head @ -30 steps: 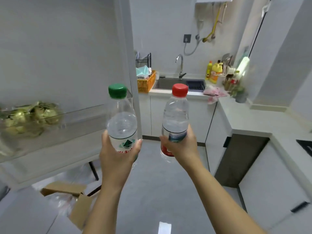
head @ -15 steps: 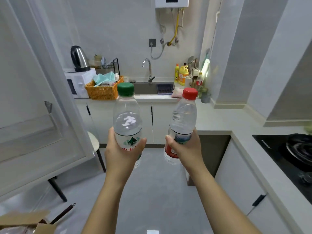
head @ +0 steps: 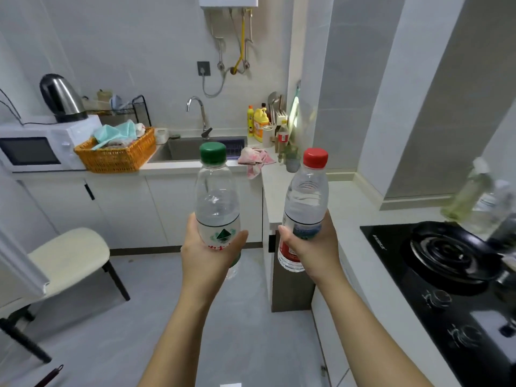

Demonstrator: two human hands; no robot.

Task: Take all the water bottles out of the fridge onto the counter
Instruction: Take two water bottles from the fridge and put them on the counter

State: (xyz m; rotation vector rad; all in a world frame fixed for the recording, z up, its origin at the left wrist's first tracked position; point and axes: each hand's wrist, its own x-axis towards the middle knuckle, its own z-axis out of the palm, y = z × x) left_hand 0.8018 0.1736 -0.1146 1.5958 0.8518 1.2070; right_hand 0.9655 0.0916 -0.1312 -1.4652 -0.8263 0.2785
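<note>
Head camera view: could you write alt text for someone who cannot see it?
A person holds two water bottles out in front, a green-capped bottle in the left hand and a red-capped bottle in the right hand. Beyond lies a white kitchen counter with a sink, and a black stove at right.

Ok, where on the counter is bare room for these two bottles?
Bare: the counter stretch between the pink cloth and the black hob. Crowded: the corner beside the sink, the hob with its pan, and the basket end.
</note>
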